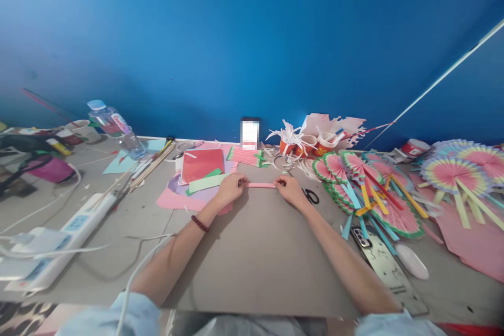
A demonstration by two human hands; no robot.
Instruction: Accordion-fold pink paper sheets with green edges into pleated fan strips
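Between my two hands, a narrow pink paper strip (pixel 261 185) lies stretched sideways, low over the grey table. My left hand (pixel 235 188) pinches its left end, beside the stacked papers. At the other end, my right hand (pixel 288 188) pinches it too, with black-handled scissors (pixel 311 196) just to the right of that hand. Behind the strip lies a pleated pink paper piece with green edges (pixel 245 156). A red paper packet (pixel 202 166) and a pale green strip (pixel 205 182) rest on pink and purple sheets left of my left hand.
Several pleated paper fans (pixel 397 215) cover the right side, near a phone (pixel 388 268) and a white mouse (pixel 411 261). Paper cups (pixel 325 144) with white scraps stand by the blue wall. To the left are a water bottle (pixel 118 128), wooden sticks (pixel 151 168) and a power strip (pixel 74 231).
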